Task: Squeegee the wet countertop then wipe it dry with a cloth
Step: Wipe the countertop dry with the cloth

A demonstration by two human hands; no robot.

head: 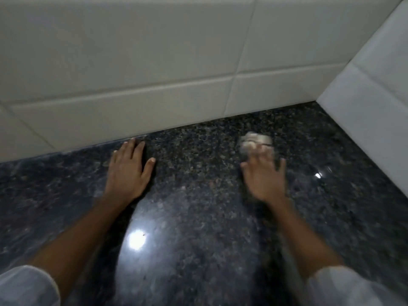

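Pale crumpled cloth [254, 143] — blurred — under right hand [262, 175]

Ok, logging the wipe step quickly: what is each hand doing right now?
Left hand: open, flat on the countertop, holding nothing.
Right hand: blurred, fingers over a pale cloth; grip cannot be told.

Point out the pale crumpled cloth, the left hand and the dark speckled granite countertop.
pale crumpled cloth [254, 141]: head view, blurred bunched top.
left hand [128, 171]: head view, back of hand.
dark speckled granite countertop [198, 177]: head view, bare surface between the hands.
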